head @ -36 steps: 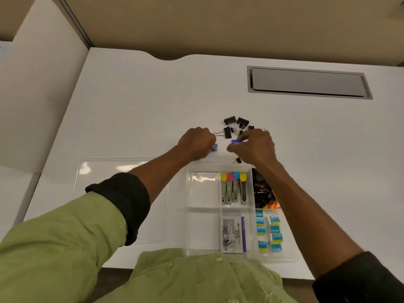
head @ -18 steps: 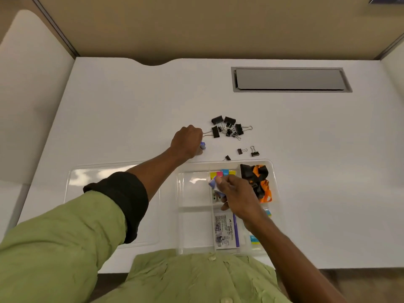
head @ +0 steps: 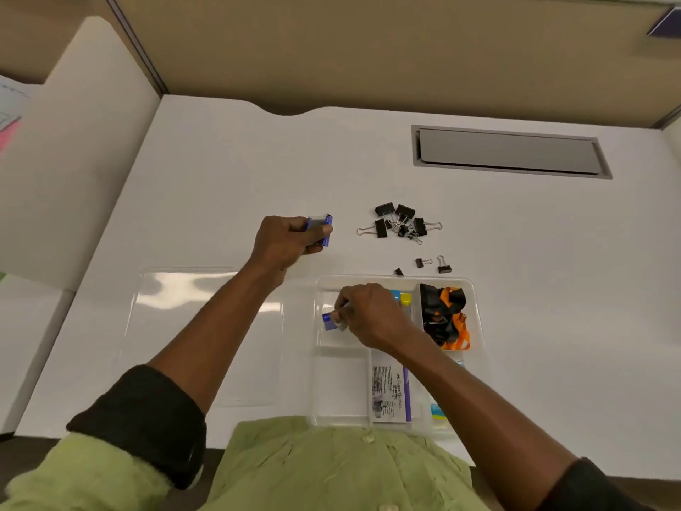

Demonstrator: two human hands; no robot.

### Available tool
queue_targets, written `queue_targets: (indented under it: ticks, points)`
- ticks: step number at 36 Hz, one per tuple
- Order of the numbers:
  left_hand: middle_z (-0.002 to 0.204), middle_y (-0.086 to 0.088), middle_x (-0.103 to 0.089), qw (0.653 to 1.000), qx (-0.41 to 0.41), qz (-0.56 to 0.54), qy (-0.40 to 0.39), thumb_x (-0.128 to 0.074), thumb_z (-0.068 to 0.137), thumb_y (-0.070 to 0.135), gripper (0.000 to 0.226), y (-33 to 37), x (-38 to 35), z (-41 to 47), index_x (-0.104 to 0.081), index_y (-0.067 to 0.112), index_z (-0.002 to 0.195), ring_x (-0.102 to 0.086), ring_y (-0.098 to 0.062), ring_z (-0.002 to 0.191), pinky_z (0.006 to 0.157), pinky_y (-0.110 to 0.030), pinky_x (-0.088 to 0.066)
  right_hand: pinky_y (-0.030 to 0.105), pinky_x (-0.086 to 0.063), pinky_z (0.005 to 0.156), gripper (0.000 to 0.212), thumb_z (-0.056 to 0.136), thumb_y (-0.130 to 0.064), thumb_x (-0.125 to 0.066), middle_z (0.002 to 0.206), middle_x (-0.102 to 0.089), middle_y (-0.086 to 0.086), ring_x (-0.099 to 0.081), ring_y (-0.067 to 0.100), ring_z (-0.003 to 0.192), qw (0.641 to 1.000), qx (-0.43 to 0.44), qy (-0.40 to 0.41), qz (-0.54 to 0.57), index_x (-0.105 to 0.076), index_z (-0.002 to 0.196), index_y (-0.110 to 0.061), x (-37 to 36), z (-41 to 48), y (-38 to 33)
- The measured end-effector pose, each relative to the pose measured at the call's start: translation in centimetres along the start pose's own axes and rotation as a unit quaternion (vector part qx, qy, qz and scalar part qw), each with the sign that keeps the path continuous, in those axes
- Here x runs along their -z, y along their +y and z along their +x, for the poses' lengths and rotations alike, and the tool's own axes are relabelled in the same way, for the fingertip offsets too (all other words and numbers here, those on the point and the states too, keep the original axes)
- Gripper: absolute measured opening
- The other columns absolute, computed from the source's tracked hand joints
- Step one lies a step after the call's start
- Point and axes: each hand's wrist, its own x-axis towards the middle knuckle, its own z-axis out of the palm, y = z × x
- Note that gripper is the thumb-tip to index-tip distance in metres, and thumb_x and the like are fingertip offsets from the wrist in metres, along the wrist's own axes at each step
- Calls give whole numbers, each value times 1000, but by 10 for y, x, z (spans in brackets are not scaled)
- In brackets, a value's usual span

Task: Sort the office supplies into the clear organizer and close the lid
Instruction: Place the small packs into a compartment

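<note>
- Left hand (head: 282,241) raised over the middle of the white tabletop (head: 221,171), fingers closed around a small blue-and-clear box (head: 320,228), beyond the organizer's far left corner.
- Right hand (head: 370,315) inside the clear organizer (head: 475,315), pinching a second small blue box (head: 330,320) over the far left compartment; touching the floor or not, cannot tell.
- Organizer at the near edge of the tabletop, just right of centre, open.
- Clear lid (head: 191,311) flat on the tabletop, just left of the organizer.
- Far right compartment filled with a black and orange lanyard bundle (head: 444,317).
- Yellow and blue tips (head: 402,297) showing past the right hand's knuckles in the far middle compartment.
- Printed packet with a purple edge (head: 390,394) in the near middle compartment; small blue and yellow items (head: 437,411) in the near right one, mostly hidden by the forearm.
- Cluster of black binder clips (head: 400,221) loose on the tabletop, beyond the organizer's far edge.
- Three smaller clips (head: 444,267) near that far edge, one just beside the rim.
- Grey cable hatch (head: 508,151) set into the tabletop toward the far right corner.
</note>
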Motion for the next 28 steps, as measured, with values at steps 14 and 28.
queue_targets:
  ticks: [14, 28]
  points:
    - [105, -15, -81, 989, 42, -134, 51, -86, 85, 13, 28, -24, 33, -68, -81, 2, 109, -77, -22, 91, 87, -36, -65, 37, -53, 77, 27, 97, -30, -63, 100, -66, 15, -67, 30, 89, 982, 78, -32, -172, -68, 99, -4, -26, 10, 0]
    - [104, -13, -81, 987, 41, -148, 47, -84, 86, 14, 31, -24, 31, -84, -80, 1, 114, -78, -20, 89, 87, -35, -65, 41, -58, 82, 32, 82, -4, -74, 107, -72, 6, -67, 23, 94, 994, 47, 84, -44, -69, 112, -13, -25, 14, 6]
